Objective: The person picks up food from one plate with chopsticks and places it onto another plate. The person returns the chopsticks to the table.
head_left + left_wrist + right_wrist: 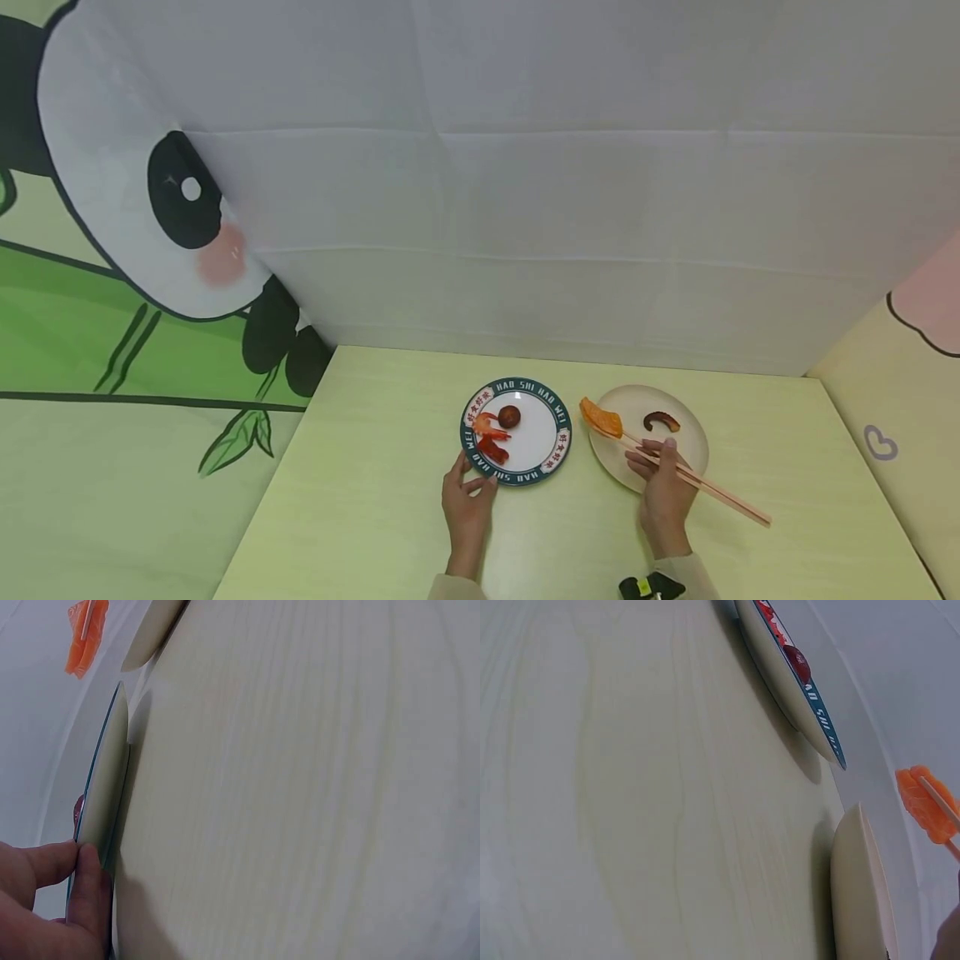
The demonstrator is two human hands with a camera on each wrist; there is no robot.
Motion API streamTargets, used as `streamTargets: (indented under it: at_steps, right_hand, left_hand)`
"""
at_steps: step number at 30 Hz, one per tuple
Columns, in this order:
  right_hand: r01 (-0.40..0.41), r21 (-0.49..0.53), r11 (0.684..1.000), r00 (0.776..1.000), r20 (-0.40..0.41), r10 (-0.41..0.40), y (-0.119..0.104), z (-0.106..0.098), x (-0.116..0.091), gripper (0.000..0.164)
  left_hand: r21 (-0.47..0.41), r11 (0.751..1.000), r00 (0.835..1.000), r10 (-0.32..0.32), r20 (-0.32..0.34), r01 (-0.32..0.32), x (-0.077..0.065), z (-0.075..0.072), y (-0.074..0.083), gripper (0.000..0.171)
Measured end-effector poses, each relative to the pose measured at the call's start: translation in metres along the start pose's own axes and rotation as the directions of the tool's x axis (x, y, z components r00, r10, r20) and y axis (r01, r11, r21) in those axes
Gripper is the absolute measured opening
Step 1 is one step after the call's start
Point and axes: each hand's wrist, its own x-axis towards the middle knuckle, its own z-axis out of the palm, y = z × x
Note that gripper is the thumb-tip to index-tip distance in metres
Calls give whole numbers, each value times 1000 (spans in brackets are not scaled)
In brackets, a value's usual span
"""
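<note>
My left hand point(468, 504) pinches the near-left rim of a white plate with a teal lettered border point(543, 425); the left wrist view shows thumb and fingers at its edge. On this plate lie a round brown ball point(509, 417), an orange-and-white shrimp-like piece point(489, 427) and a red piece point(492, 451). My right hand point(666, 500) holds a pair of wooden chopsticks point(727, 497). Their tips grip an orange food slice point(601, 418), raised above the left edge of a cream plate point(693, 425). A dark brown curved food piece point(663, 421) lies on the cream plate.
Both plates stand side by side on a pale wood-grain table point(360, 500), with a gap between them. A white sheet point(540, 200) rises behind the table's far edge. Cartoon-printed walls point(90, 483) flank it. A black device point(651, 586) is at the right wrist.
</note>
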Motion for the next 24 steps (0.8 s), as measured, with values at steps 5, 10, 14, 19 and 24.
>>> streamTargets:
  at_steps: [5, 10, 14, 19, 24]
  right_hand:
    - [-7, 42, 999, 1000, -3, 7, -2, -2, 0, 37]
    - [-16, 56, 998, 1000, -16, 17, -3, -4, 1, 37]
    - [-9, 49, 999, 1000, -16, 10, -3, -7, 2, 39]
    - [-4, 39, 999, 1000, -22, 5, -2, -9, 3, 40]
    - [1, 21, 1000, 999, -33, 0, -3, -11, 3, 39]
  left_hand:
    - [-1, 1000, 1000, 5, -3, -5, 0, 0, 0, 70]
    - [-1, 1000, 1000, 5, -5, -5, 1, 0, -1, 70]
    - [-5, 1000, 1000, 9, -2, -9, 1, 0, 0, 70]
    - [-6, 1000, 1000, 4, 1, -4, 1, 0, -1, 70]
    - [1, 1000, 1000, 4, 1, -4, 1, 0, 0, 70]
